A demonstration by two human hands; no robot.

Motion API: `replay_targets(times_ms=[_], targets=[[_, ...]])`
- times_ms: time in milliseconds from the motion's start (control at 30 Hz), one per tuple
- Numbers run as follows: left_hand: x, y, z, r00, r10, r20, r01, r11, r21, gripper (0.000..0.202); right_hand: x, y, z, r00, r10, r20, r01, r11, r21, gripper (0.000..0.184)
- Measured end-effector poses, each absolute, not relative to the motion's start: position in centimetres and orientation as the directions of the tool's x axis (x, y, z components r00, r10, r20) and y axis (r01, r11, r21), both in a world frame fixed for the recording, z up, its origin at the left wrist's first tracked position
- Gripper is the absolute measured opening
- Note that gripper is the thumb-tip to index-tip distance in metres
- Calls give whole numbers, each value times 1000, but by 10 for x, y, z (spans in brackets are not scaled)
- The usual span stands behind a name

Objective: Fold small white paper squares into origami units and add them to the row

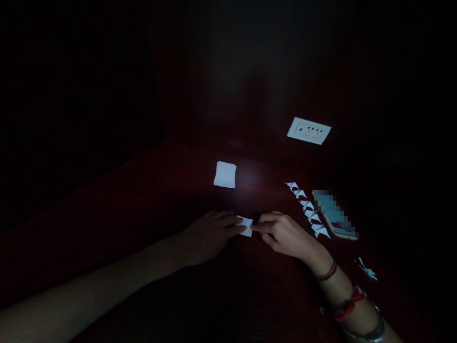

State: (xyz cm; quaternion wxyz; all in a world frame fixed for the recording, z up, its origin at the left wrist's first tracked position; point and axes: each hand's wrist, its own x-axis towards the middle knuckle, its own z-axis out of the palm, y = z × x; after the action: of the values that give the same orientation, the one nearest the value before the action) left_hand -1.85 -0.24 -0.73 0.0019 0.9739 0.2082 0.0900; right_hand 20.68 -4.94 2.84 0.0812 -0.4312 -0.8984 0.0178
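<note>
A small white square of paper with faint creases lies on the dark red table in front of me. My left hand holds it down from the left, thumb and finger pressed on its surface, a ring showing on one finger. From the right, my right hand touches the edge of the paper with an outstretched index finger, while its other fingers curl underneath. A row of several folded white paper pieces lies to the right of that hand. Beyond my hands sits a stack of white paper squares.
A phone with a blurred screen rests beside the row of folded pieces. Nearer on the right is a small crumpled white scrap. A white power socket is set in the dark wall at the back. The surroundings are very dim.
</note>
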Motion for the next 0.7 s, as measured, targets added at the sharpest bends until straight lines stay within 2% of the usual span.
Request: replay_targets(times_ms=[467, 700], targets=[[-18, -1, -8, 896, 420, 147, 419, -907, 38, 53, 200, -54, 33, -681, 728, 80, 685, 672, -281, 27], [-19, -3, -10, 895, 413, 168, 415, -910, 27, 54, 206, -49, 29, -569, 814, 116, 770, 576, -273, 29]])
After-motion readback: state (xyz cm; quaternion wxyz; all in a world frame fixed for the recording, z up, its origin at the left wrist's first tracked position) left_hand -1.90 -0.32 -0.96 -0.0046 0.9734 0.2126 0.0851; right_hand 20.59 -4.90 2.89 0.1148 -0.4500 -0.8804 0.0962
